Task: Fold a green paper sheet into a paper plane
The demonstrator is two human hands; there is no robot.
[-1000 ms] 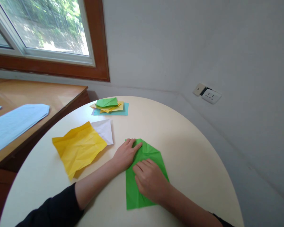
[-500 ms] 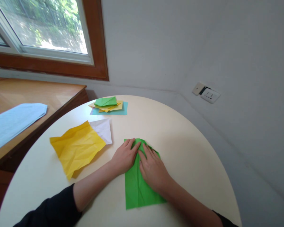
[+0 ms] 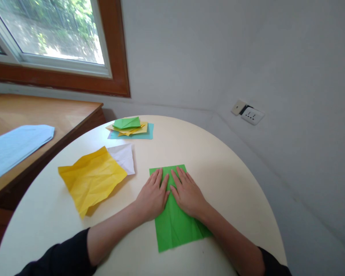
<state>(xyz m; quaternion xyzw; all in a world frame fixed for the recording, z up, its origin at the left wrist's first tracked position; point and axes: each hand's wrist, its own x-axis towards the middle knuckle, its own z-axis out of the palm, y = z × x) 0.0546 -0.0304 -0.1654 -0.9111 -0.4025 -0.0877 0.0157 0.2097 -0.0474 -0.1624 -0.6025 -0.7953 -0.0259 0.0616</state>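
Both hands, left hand point(image 3: 154, 193) and right hand point(image 3: 187, 191), are pressing flat, fingers extended and grasping nothing, on the green paper point(image 3: 175, 226), with the yellow sheet point(image 3: 92, 180) lying at 9 o'clock.

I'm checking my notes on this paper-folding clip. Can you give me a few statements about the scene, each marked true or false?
1. Both hands lie flat on the green paper. True: left hand, right hand.
2. The yellow sheet is smooth and uncreased. False: it is crumpled.
3. A white paper lies beside the yellow sheet. True.
4. The paper stack at the far edge is topped by a blue piece. False: a green piece is on top.
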